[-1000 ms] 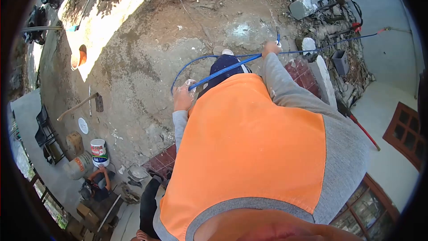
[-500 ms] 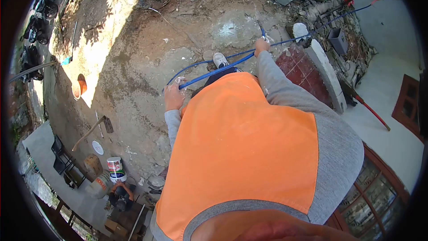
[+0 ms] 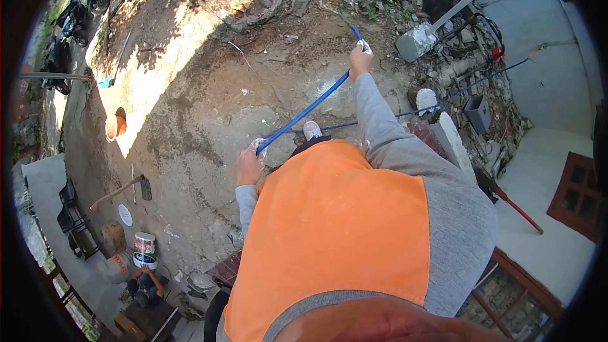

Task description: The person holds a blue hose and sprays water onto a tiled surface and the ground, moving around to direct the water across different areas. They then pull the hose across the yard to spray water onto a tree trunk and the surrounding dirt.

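A blue hose (image 3: 309, 109) runs in a straight stretch between my two hands, over the ground in front of me. My left hand (image 3: 249, 167) is closed around its lower end near my waist, with white smears on the fingers. Further out, my right hand (image 3: 361, 62) grips the same hose with the arm stretched forward. A short piece of hose sticks out past that fist, and something white shows by the fingers. Another length of the hose crosses the ground behind my right arm and reaches to the wall on the right.
Rubble and a concrete-footed post (image 3: 415, 43) lie at the upper right, near a grey bin (image 3: 477, 114). On the left are an orange bucket (image 3: 116, 125) and a long-handled hammer (image 3: 145, 187). A seated person (image 3: 147, 286) holds a paint bucket (image 3: 144, 251) at lower left.
My right hand has moved forward and away from my body, carrying the hose, which now slants more steeply. My left hand keeps its grip near my waist. The view has shifted slightly.
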`<state>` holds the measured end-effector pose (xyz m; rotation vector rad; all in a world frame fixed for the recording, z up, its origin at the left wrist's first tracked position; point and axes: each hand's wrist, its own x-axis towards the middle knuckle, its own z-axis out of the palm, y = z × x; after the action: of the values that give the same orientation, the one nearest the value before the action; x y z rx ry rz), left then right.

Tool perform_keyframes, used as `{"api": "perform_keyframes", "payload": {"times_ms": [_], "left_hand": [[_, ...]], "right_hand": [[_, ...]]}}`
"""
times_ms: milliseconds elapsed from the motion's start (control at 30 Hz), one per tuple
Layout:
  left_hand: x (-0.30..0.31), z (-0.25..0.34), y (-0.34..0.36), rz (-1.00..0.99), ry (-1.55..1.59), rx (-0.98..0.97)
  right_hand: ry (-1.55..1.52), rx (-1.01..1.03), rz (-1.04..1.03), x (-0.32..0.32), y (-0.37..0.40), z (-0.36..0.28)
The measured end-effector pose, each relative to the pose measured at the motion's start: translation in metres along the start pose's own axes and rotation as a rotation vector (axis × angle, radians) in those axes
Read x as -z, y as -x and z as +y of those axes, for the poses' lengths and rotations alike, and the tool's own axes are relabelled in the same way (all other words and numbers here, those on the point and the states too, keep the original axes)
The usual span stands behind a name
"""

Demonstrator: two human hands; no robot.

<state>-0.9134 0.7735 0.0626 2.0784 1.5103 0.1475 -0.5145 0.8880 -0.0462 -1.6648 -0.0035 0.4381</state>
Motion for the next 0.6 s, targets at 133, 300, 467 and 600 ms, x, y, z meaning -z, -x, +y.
{"api": "perform_keyframes", "payload": {"times_ms": [133,300,467,600], "left_hand": [[-0.004,0.006,-0.004,0.038,-0.034,-0.011],[0.0,0.013,-0.008,0.055,-0.005,-0.022],[-0.007,0.006,-0.008,0.051,-0.024,0.013],[-0.011,-0.008,-0.011,0.095,0.036,0.043]], "right_hand": [[-0.126,0.041,0.061,-0.016,-0.005,-0.029],[-0.123,0.082,0.0,-0.024,-0.008,-0.04],[-0.094,0.187,-0.172,-0.039,-0.004,-0.05],[-0.087,0.163,-0.274,-0.056,0.007,-0.064]]}}
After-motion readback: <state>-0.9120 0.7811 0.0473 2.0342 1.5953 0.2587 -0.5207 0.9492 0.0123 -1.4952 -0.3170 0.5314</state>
